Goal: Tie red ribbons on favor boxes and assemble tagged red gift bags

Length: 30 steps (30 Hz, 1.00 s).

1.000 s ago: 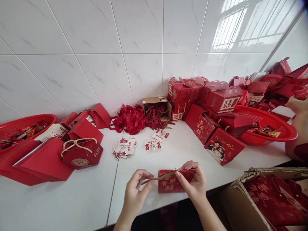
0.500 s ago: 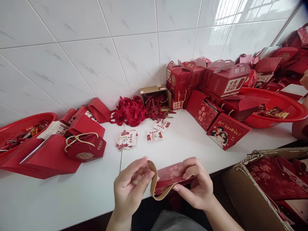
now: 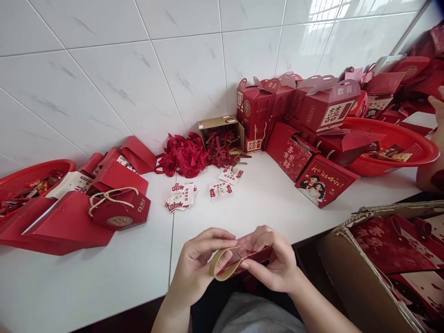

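Observation:
Close to the table's front edge, my right hand (image 3: 275, 263) grips a small red gift box (image 3: 243, 249), thumb on the near side and curled fingers on the far side. From the box a tan strap handle (image 3: 227, 274) bends into a loop. My left hand (image 3: 194, 263) is closed on this strap, its fingers bringing the far end against the box. The strap's tip is partly hidden behind the fingers. Beyond my hands lie printed cards (image 3: 178, 196), one stack and a few loose ones.
Red ribbons (image 3: 183, 155) heap by the wall beside an open small carton (image 3: 222, 122) of straps. Finished-looking red boxes (image 3: 258, 106) stand at right, others (image 3: 120, 208) at left. Red baskets (image 3: 412, 138) hold sweets. A carton (image 3: 350, 273) is at lower right; another person's arm (image 3: 432, 148) reaches in.
My left hand has moved right, bending the strap from an open curve into a tighter loop with its end at the box. My right hand keeps its hold. The view has shifted slightly.

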Motion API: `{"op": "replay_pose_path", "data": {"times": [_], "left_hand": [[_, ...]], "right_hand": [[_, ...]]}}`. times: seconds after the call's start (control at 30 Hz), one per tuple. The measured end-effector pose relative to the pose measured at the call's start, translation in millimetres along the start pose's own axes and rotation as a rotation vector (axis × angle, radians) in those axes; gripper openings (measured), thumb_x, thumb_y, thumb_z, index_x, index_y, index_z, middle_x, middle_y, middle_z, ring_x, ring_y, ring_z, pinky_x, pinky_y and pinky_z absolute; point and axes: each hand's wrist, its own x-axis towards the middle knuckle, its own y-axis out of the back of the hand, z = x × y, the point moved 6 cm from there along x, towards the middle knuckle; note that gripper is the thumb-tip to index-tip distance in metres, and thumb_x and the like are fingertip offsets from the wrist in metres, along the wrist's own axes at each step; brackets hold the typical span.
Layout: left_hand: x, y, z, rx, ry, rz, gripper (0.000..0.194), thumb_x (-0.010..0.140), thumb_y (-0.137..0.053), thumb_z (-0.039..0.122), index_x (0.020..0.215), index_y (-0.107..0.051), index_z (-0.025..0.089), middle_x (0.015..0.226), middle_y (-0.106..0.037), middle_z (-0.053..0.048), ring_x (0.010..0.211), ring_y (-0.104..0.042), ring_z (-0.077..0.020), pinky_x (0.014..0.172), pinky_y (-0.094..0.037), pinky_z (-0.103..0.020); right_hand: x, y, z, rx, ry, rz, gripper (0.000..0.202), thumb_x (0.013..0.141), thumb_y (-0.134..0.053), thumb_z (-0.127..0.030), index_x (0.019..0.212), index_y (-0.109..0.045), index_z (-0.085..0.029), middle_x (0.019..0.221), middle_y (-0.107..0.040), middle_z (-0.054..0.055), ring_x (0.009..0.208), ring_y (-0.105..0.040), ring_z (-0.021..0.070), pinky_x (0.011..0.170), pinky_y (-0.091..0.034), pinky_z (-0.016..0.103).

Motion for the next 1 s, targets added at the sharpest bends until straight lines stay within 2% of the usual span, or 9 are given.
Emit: {"op": "replay_pose_path", "data": {"times": [0.13, 0.27, 0.4, 0.5, 0.57, 0.7, 0.8, 0.9, 1.0], "left_hand": [[-5, -4.0, -5, -0.055, 0.108, 0.072, 0.01, 0.081, -0.075, 0.029, 0.085, -0.082, 0.023, 0.083, -0.073, -0.007, 0.075, -0.068, -0.0156, 0.067, -0.055, -0.02], [-8, -4.8, -6, -0.089, 0.139, 0.138, 0.013, 0.078, -0.078, 0.033, 0.081, -0.081, 0.021, 0.08, -0.075, -0.007, 0.072, -0.069, -0.0174, 0.065, -0.055, -0.023], [-8, -5.2, -3, -0.03, 0.023, 0.044, 0.01, 0.084, -0.073, 0.026, 0.089, -0.081, 0.024, 0.085, -0.076, -0.008, 0.074, -0.071, -0.0191, 0.065, -0.056, -0.025], [-10, -7.5, 0, 0.046, -0.097, -0.087, 0.021, 0.085, -0.069, 0.017, 0.102, -0.078, 0.026, 0.093, -0.075, -0.01, 0.08, -0.072, -0.0208, 0.068, -0.057, -0.027], [-14, -7.7, -1, 0.065, -0.134, -0.13, 0.025, 0.086, -0.067, 0.015, 0.106, -0.077, 0.027, 0.094, -0.074, -0.01, 0.082, -0.071, -0.0211, 0.068, -0.057, -0.028], [-18, -7.4, -3, 0.078, -0.173, -0.148, 0.029, 0.088, -0.062, 0.013, 0.11, -0.074, 0.028, 0.097, -0.072, -0.009, 0.088, -0.07, -0.022, 0.073, -0.058, -0.031], [-20, -9.3, -3, 0.133, -0.215, -0.171, 0.029, 0.088, -0.061, 0.01, 0.11, -0.071, 0.025, 0.099, -0.072, -0.009, 0.091, -0.069, -0.0219, 0.079, -0.058, -0.032], [-21, -6.2, -8, 0.223, -0.202, -0.104, 0.032, 0.085, -0.064, 0.005, 0.11, -0.064, 0.024, 0.097, -0.072, -0.006, 0.089, -0.071, -0.0186, 0.082, -0.058, -0.027], [-22, -3.6, -13, 0.259, -0.185, -0.046, 0.037, 0.084, -0.065, 0.004, 0.114, -0.056, 0.024, 0.098, -0.073, -0.005, 0.09, -0.073, -0.018, 0.08, -0.059, -0.024]], "right_hand": [[-2, -1, 5, 0.058, -0.037, 0.012, 0.023, 0.081, -0.072, -0.016, 0.093, -0.053, -0.022, 0.078, -0.056, 0.002, 0.066, -0.058, 0.0159, 0.059, -0.057, 0.031], [-2, -1, 5, 0.045, -0.041, 0.018, 0.022, 0.082, -0.071, -0.016, 0.092, -0.053, -0.022, 0.076, -0.057, 0.002, 0.065, -0.058, 0.0154, 0.057, -0.055, 0.029], [0, 0, 2, 0.003, -0.045, 0.039, 0.02, 0.083, -0.071, -0.018, 0.09, -0.053, -0.022, 0.073, -0.057, 0.002, 0.063, -0.056, 0.0157, 0.055, -0.051, 0.028], [0, 2, 0, -0.015, -0.036, 0.056, 0.018, 0.083, -0.07, -0.019, 0.088, -0.053, -0.022, 0.072, -0.055, 0.001, 0.062, -0.055, 0.0156, 0.054, -0.049, 0.028], [0, 2, -2, -0.025, -0.019, 0.056, 0.018, 0.084, -0.07, -0.02, 0.087, -0.053, -0.022, 0.071, -0.055, 0.001, 0.061, -0.055, 0.0154, 0.053, -0.049, 0.028], [1, 2, -4, -0.036, -0.006, 0.057, 0.018, 0.084, -0.071, -0.02, 0.087, -0.053, -0.021, 0.072, -0.057, 0.001, 0.061, -0.057, 0.015, 0.054, -0.05, 0.027], [2, -1, -4, 0.014, -0.017, 0.015, 0.021, 0.084, -0.072, -0.018, 0.084, -0.051, -0.022, 0.081, -0.065, 0.005, 0.07, -0.065, 0.0167, 0.059, -0.055, 0.028], [2, -5, -4, 0.082, -0.031, -0.054, 0.023, 0.085, -0.07, -0.013, 0.083, -0.049, -0.022, 0.096, -0.072, 0.009, 0.089, -0.072, 0.0218, 0.074, -0.06, 0.036], [2, -7, -2, 0.113, -0.047, -0.097, 0.025, 0.085, -0.069, -0.01, 0.083, -0.047, -0.023, 0.096, -0.075, 0.01, 0.089, -0.073, 0.023, 0.079, -0.059, 0.042]]}}
